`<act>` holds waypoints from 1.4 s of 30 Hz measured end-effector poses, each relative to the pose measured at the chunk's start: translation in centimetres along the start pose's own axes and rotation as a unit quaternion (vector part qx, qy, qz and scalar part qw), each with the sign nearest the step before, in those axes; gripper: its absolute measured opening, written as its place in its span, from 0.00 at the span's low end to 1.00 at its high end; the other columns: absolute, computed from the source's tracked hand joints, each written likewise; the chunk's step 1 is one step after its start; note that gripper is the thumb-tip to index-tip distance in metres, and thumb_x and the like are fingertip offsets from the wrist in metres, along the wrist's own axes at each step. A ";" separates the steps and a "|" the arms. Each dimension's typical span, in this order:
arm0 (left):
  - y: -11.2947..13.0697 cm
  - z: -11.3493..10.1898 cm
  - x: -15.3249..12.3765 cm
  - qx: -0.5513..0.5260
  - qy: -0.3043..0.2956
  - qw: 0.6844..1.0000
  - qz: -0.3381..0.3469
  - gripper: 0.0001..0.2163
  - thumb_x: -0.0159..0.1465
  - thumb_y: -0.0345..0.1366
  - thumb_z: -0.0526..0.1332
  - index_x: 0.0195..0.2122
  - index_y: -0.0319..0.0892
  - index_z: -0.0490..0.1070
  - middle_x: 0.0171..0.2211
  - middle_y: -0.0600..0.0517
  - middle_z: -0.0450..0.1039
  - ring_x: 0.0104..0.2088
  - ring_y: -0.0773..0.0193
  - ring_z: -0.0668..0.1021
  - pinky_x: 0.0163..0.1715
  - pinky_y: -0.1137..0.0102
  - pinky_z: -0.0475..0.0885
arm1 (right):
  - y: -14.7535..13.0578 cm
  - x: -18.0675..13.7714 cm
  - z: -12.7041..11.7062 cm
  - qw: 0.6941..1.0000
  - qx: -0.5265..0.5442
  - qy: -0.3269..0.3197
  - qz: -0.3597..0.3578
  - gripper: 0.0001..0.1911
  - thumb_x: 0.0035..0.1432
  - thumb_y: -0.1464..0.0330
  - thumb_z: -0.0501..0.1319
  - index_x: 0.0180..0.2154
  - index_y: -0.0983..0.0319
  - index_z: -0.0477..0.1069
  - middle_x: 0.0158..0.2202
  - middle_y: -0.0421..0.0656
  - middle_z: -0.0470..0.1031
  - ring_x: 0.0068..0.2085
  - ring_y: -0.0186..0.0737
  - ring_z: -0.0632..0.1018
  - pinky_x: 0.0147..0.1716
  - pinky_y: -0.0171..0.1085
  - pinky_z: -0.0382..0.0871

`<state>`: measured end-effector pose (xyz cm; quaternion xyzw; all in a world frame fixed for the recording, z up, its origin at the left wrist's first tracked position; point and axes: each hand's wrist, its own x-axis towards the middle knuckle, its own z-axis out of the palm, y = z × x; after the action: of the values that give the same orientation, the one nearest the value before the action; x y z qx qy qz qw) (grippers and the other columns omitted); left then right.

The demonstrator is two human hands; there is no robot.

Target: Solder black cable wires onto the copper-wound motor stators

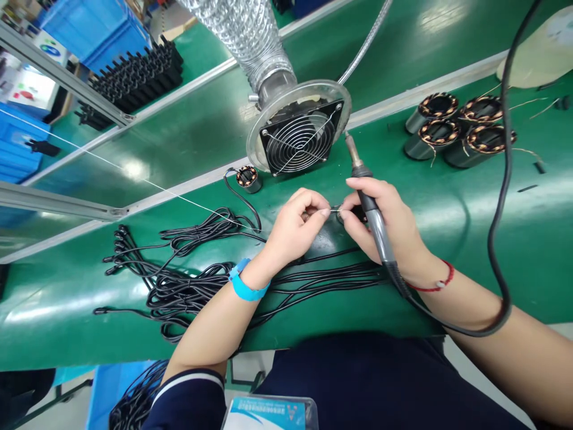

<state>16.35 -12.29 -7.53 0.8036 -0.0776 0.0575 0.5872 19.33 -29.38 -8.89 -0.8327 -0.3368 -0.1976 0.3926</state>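
Observation:
My left hand [295, 227] is closed in a pinch on a thin wire [335, 210], which bridges the small gap between my two hands. My right hand [394, 218] is wrapped round a soldering iron [379, 230], its tip pointing up and away beside the fan. The thumb and a finger of that same hand meet the wire's other end. Under the right fingers is a dark part [358, 214], mostly hidden, so its kind cannot be made out. Black cables [322, 278] run across the bench below both hands.
A fume extractor fan [301, 143] with a foil duct [244, 36] stands ahead. Near it is a small wound stator [249, 179]. Several larger stators [483, 146] sit at the right. Coiled cables [188, 292] lie left. The iron's cord [505, 179] loops over my right forearm.

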 end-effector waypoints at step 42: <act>1.5 1.7 -0.1 -0.171 -0.001 0.926 -0.336 0.08 0.56 0.23 0.57 0.23 0.41 0.65 0.12 0.61 0.60 0.12 0.77 0.60 0.11 0.78 0.52 | 0.7 -4.9 -3.8 0.985 0.145 0.089 -0.028 0.09 0.57 0.70 0.62 0.42 0.58 0.75 0.22 0.40 0.75 0.23 0.38 0.78 0.19 0.34 0.73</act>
<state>16.02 -14.39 -6.68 0.6701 0.1883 -0.1580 0.7004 16.19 -34.65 -9.83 -0.7364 -0.3485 -0.2306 0.5321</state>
